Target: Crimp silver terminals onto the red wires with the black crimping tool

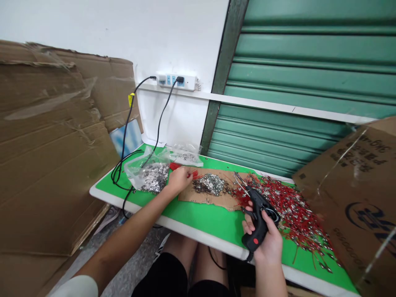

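My right hand point(267, 235) is wrapped around the handle of a black glue gun point(259, 210), its nozzle aimed up and to the left. The fingers of my left hand point(179, 180) are pinched at the ends of a bundle of red cords point(195, 175); the hand covers part of the bundle. Between the hands, a heap of small silvery metal pieces point(212, 184) lies on a flat piece of cardboard point(216, 201). Right of the glue gun spreads a large pile of red cords with metal pieces attached point(293, 206).
Two clear bags of metal pieces, a larger bag point(153, 175) and a smaller bag point(187, 156), lie on the green table point(185, 214). Black cables point(125, 144) run up to a power strip point(176, 81). Cardboard boxes stand left point(52, 156) and right point(352, 185).
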The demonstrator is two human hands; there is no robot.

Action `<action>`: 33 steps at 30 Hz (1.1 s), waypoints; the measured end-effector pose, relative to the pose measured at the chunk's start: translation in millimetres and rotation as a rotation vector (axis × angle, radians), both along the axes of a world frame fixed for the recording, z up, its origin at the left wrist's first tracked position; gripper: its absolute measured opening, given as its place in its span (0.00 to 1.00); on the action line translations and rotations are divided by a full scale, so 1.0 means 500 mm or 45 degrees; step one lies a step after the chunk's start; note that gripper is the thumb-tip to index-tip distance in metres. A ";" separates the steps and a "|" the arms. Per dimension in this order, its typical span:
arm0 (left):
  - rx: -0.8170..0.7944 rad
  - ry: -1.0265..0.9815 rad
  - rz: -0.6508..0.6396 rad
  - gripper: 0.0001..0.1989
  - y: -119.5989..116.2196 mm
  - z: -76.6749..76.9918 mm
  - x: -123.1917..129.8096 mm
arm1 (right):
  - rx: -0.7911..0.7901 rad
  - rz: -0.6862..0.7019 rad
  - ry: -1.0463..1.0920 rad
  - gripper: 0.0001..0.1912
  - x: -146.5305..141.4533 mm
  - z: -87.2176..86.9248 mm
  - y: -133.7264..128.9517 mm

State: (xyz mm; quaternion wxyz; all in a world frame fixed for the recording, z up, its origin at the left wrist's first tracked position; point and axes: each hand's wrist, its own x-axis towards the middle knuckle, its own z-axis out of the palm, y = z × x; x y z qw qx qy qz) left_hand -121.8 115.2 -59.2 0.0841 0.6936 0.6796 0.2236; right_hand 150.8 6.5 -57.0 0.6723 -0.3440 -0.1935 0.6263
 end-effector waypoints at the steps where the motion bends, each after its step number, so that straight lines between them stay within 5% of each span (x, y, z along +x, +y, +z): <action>1: 0.008 -0.008 -0.009 0.09 0.002 -0.001 -0.001 | -0.004 0.004 -0.001 0.12 0.000 0.001 0.000; 7: 0.184 -0.055 -0.169 0.10 -0.011 0.005 -0.007 | -0.005 0.010 -0.019 0.14 0.000 0.001 -0.001; 13: 0.064 -0.063 -0.305 0.06 -0.060 -0.017 -0.008 | 0.002 0.028 -0.042 0.14 0.003 -0.005 0.002; 19: 0.131 -0.163 -0.322 0.05 -0.077 -0.045 -0.013 | 0.004 0.046 -0.058 0.15 0.004 -0.006 0.003; 33: 0.136 -0.253 -0.345 0.04 -0.077 -0.045 -0.013 | -0.053 0.060 -0.176 0.14 -0.012 0.000 0.004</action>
